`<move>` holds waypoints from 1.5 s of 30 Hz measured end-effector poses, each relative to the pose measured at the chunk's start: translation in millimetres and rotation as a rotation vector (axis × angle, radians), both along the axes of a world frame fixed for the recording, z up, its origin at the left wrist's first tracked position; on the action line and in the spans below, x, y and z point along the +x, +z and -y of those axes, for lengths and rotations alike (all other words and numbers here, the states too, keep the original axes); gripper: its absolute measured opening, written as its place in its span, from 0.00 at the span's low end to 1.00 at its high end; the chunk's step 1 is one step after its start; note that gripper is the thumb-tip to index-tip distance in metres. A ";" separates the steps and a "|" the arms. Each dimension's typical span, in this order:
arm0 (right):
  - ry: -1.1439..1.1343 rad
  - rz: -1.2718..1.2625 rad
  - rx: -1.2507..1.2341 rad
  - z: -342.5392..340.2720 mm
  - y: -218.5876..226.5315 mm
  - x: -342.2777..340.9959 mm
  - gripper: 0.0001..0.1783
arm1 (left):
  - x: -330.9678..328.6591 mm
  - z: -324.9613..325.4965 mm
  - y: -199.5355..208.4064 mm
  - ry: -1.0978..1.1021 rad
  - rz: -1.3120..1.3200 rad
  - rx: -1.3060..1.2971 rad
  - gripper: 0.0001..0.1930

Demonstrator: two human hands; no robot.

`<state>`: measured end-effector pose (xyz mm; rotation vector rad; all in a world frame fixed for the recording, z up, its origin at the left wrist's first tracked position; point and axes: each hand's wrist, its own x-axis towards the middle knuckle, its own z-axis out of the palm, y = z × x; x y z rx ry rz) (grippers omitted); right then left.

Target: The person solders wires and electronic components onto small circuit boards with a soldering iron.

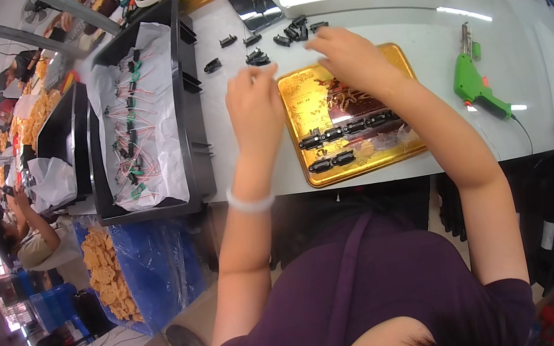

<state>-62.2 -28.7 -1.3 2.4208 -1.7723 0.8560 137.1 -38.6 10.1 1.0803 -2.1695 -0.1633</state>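
Note:
My left hand [255, 107] hangs over the table just left of the gold tin lid [301, 161], fingers bent forward; their tips are blurred, so any hold cannot be made out. Right beyond them lies a small black plastic holder [257, 57]. Over the lid's far edge reaches my right hand [349, 58], fingers apart and nothing visible in them. Its fingertips come close to a loose cluster of black holders [297, 28]. Inside the lid, more holders [334, 132] lie in a long row, with a short row [331, 161] nearer me.
A green glue gun [473, 85] stands on the right, its cord trailing. To the left is a black crate [190, 114] with wired green parts on white sheeting. A phone [253, 4] and a white foam tray [358, 2] of wired parts sit at the back.

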 end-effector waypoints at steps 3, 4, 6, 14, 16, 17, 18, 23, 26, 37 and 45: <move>-0.047 -0.082 -0.023 53.4 -21.9 -1.1 0.12 | -17.8 56.5 -35.2 0.115 0.075 -0.017 0.15; -0.071 -0.113 0.019 59.8 -24.6 -1.1 0.11 | -18.1 67.5 -47.0 0.134 0.133 0.014 0.14; -0.110 -0.121 0.059 66.5 -34.8 -8.8 0.07 | -18.4 76.8 -56.9 0.115 0.141 0.056 0.12; -0.002 0.006 0.005 37.0 -41.6 -42.9 0.03 | -33.7 35.1 -34.7 -0.231 -0.016 0.100 0.06; 0.032 0.080 0.007 18.3 -26.8 -41.9 0.03 | -34.8 26.0 -32.5 -0.336 0.031 0.181 0.08; 0.048 0.388 0.253 3.0 -12.8 -40.4 0.04 | -33.3 21.3 -30.8 -0.340 0.044 0.268 0.10; 0.052 0.696 0.498 -8.3 -7.4 -42.8 0.05 | -33.7 16.0 -24.2 -0.345 0.043 0.274 0.10; 0.114 0.603 0.445 -34.5 -31.3 -71.3 0.09 | -19.0 8.4 -21.1 -0.341 -0.015 0.531 0.12; 0.043 0.738 0.454 -39.9 -29.8 -80.4 0.07 | -17.7 8.4 -24.9 -0.342 0.034 0.464 0.08; 0.004 0.324 0.264 -83.2 -4.0 -55.8 0.13 | -44.0 -78.2 15.4 -0.362 0.128 0.105 0.10; 0.011 0.537 0.312 -144.2 4.0 -44.5 0.09 | -42.7 -99.8 -34.4 -0.353 0.046 0.126 0.13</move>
